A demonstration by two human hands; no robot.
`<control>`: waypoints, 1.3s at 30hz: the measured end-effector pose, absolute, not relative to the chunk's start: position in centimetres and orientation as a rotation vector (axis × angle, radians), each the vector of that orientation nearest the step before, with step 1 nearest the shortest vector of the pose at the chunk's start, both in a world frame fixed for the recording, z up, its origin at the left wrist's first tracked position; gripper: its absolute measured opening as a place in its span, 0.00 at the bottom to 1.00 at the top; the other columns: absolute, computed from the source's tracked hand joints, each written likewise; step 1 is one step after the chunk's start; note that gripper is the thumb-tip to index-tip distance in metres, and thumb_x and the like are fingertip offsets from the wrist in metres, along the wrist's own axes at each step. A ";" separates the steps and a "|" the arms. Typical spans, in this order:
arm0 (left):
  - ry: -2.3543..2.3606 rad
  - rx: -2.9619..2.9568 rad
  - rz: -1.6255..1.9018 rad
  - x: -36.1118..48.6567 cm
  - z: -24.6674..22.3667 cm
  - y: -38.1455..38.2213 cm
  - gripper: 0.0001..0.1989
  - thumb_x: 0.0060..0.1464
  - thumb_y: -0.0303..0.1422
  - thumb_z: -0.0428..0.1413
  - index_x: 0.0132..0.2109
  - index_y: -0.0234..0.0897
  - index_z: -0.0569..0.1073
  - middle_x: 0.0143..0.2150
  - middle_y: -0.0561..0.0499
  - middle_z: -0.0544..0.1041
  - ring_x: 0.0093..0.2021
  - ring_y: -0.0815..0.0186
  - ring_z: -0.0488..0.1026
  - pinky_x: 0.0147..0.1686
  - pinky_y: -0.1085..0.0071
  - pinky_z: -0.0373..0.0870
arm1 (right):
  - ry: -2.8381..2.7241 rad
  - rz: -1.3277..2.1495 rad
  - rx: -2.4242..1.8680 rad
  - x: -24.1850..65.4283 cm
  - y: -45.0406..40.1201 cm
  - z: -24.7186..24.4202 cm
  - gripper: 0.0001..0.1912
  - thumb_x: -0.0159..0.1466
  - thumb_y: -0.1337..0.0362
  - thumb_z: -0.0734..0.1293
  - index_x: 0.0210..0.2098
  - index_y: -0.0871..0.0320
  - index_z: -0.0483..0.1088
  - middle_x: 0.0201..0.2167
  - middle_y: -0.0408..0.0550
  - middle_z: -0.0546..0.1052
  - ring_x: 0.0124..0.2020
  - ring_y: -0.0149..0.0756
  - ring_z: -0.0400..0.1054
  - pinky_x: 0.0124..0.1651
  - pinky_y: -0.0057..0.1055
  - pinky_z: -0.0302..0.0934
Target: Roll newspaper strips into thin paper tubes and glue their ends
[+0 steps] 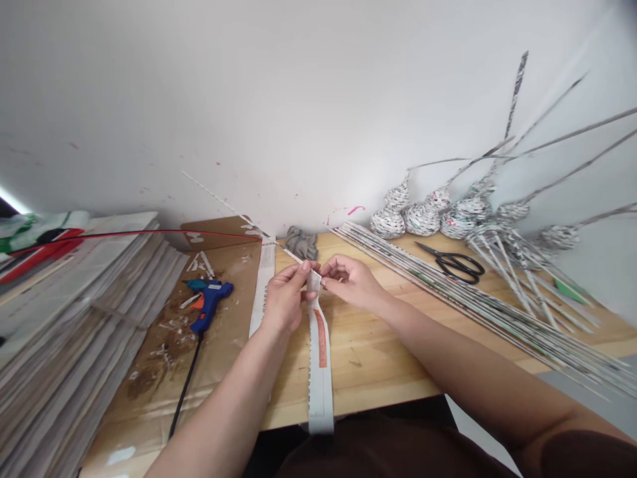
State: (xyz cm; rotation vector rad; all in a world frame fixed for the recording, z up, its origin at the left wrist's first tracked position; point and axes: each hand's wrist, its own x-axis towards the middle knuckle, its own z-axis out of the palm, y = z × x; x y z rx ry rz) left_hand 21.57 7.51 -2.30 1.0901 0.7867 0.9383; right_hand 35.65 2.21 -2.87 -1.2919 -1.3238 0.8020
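A long strip of printed paper (320, 385) runs from between my hands down over the table's front edge, an orange printed block along it. My left hand (288, 295) pinches its upper end together with a thin, pale paper stick (223, 204), which slants up to the left towards the wall. My right hand (348, 279) is closed at the corner of the strip, thumb and fingertips together at the paper's edge. Whether the stick is one rolled tube or has a core inside cannot be seen. Another flat paper strip (266, 272) lies left of my left hand.
A blue glue gun (212, 305) rests on stained cardboard (149, 392), near a tall newspaper stack (99, 318). Rolled paper sticks (448, 292), black scissors (455, 262) and several woven paper gourd shapes (422, 218) are on the right. A grey cloth (301, 243) lies by the wall.
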 end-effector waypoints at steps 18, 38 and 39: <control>0.799 1.074 0.900 21.6 -2.4 7.7 0.18 0.44 0.43 0.62 0.36 0.33 0.77 0.36 0.47 0.78 0.27 0.73 0.71 0.19 0.81 0.65 | -1.378 0.923 -1.395 36.0 2.3 -3.6 0.09 0.56 0.60 0.67 0.31 0.60 0.70 0.26 0.43 0.74 0.25 0.28 0.65 0.29 0.25 0.58; 0.786 1.085 0.990 21.9 -3.1 7.5 0.17 0.44 0.44 0.62 0.36 0.33 0.77 0.38 0.47 0.78 0.29 0.71 0.72 0.18 0.81 0.62 | -1.140 0.828 -1.315 34.0 2.6 -5.0 0.08 0.57 0.59 0.66 0.28 0.58 0.66 0.27 0.43 0.74 0.27 0.31 0.67 0.32 0.28 0.61; 0.791 1.070 0.986 21.9 -3.1 7.6 0.17 0.44 0.43 0.62 0.36 0.33 0.77 0.37 0.47 0.78 0.29 0.71 0.72 0.19 0.81 0.64 | -1.171 0.795 -1.338 34.0 2.5 -4.9 0.07 0.57 0.60 0.65 0.28 0.58 0.67 0.27 0.43 0.74 0.27 0.31 0.67 0.32 0.28 0.61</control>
